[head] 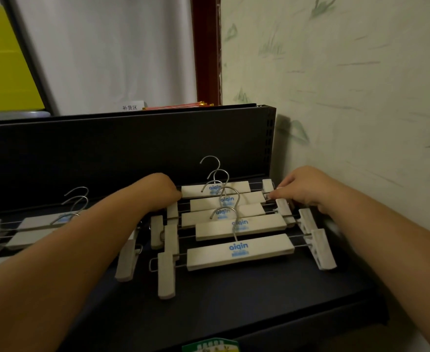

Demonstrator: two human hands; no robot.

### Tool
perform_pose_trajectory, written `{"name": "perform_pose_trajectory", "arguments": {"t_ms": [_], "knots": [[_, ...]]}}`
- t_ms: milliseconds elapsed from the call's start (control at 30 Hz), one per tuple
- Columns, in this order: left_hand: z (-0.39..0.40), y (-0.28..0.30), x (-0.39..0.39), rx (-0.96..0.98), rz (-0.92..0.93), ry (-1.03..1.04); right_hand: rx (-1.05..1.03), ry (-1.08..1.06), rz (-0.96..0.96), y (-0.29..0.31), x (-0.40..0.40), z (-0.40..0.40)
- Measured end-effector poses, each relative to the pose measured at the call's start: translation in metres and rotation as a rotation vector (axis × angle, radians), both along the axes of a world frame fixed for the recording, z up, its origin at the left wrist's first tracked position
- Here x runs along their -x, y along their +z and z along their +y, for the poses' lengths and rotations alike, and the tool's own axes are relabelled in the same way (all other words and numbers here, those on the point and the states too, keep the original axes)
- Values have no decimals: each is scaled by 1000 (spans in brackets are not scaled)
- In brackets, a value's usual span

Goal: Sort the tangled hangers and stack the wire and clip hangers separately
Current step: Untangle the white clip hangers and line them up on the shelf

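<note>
Clip hangers (236, 219) lie in an overlapping stack of 5 on the dark shelf (234, 301), toward its right end and close to the upright back panel (107, 148). Each has a pale wooden bar printed with blue lettering, a metal hook pointing to the back panel, and wooden clips on wire rails at either end. The nearest hanger (239, 251) sits lowest in view, and the others step away from it toward the back.

The left hand (168, 189) reaches to the left end of the rearmost bars, fingers curled down over the wire and clips there; the fingertips are hidden behind the hand, so I cannot tell exactly what they have hold of. The right hand (305, 189) is at the right end of the same stack, fingers bent, with the tips pinching at the rail beside a small clip (268, 186) near the back right corner.

A second group of clip hangers (38, 227) rests toward the shelf's left end, partly covered by the left forearm, with 2 hooks showing above it. A white label with printed characters (130, 107) stands behind the back panel. A patterned wall (348, 85) rises along the shelf's right side.
</note>
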State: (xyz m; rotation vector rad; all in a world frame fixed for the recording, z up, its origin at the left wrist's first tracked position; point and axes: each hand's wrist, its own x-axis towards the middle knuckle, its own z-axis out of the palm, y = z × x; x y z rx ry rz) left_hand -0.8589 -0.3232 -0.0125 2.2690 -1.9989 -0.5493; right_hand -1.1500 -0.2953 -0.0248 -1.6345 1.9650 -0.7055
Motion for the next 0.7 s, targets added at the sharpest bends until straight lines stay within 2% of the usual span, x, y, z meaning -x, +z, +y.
{"name": "perform_pose_trajectory", "arguments": {"t_ms": [133, 267, 700], "knots": [[-3, 5, -4, -23, 50, -12, 6, -10, -7, -1, 1, 1], [-5, 0, -6, 31, 64, -31, 18, -17, -9, -2, 0, 4], [-7, -7, -7, 114, 22, -69, 3, 32, -41, 2, 2, 16]]}}
